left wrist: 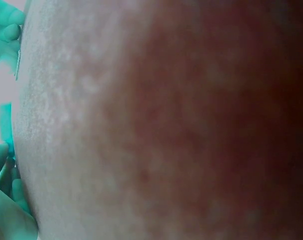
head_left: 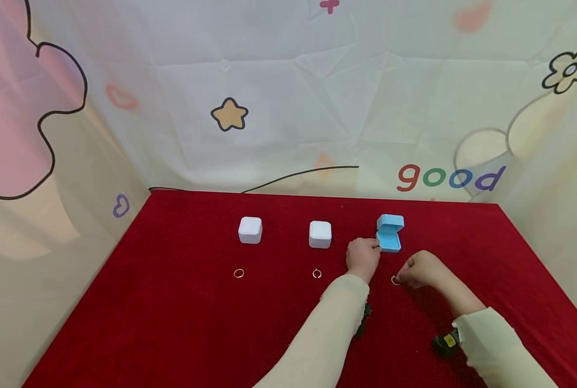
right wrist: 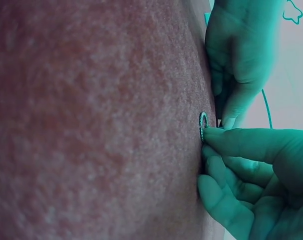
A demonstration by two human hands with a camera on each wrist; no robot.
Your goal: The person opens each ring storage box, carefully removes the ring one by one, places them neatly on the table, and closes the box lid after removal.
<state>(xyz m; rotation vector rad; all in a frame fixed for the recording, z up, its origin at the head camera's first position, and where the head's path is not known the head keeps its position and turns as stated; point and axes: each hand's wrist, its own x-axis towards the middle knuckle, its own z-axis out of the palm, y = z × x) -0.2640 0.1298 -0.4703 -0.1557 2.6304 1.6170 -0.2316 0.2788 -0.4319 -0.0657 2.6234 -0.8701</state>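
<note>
A light-blue ring box (head_left: 389,242) stands with its lid raised at the back right of the red cloth. My left hand (head_left: 363,258) grips the near left side of its base; in the left wrist view only part of that hand (left wrist: 11,210) shows at the lower left edge. Closer to me and to the right, my right hand (head_left: 422,269) pinches a small ring (head_left: 395,280) between thumb and fingertips. The right wrist view shows this ring (right wrist: 203,125) upright at the cloth, its band looking textured.
Two white ring boxes, one on the left (head_left: 250,230) and one in the middle (head_left: 320,235), stand shut in line with the blue one. Before them lie a gold ring (head_left: 238,273) and another ring (head_left: 317,274). A printed curtain (head_left: 278,140) rises behind the cloth-covered table (head_left: 172,323).
</note>
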